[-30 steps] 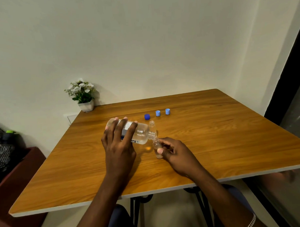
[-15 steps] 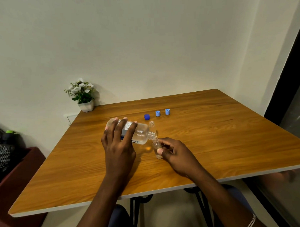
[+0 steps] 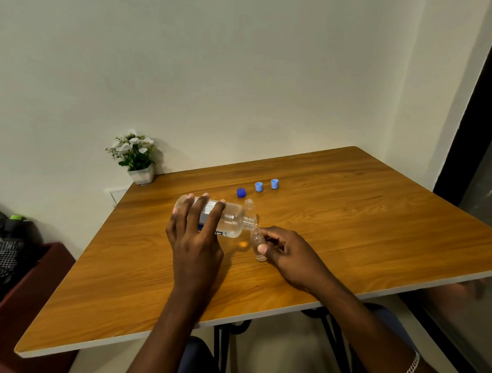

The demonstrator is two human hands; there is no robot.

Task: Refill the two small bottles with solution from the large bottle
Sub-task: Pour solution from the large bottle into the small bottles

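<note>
Potted plant point(image 3: 135, 159) at the far left corner of the tabletop point(image 3: 352, 224), well apart from the work. The left hand point(image 3: 195, 244) wraps its spread fingers over the body of the large bottle point(image 3: 229, 219), tipped almost onto its side with the neck pointing right and slightly down so that solution can run to the mouth. Behind the neck lie a dark blue cap point(image 3: 241, 192), a light blue cap point(image 3: 259, 186) and a second light blue cap point(image 3: 275, 183), set in a far row, probably to stay clear of spills. The far small bottle point(image 3: 249, 204) stands upright and uncapped just beyond the neck, apparently next in turn. The near small bottle point(image 3: 258, 246) stands upright, its open mouth meeting the large bottle's mouth; whether liquid flows cannot be told. The right hand point(image 3: 292, 254) pinches it between thumb and fingertips, steadying it against tipping.
</note>
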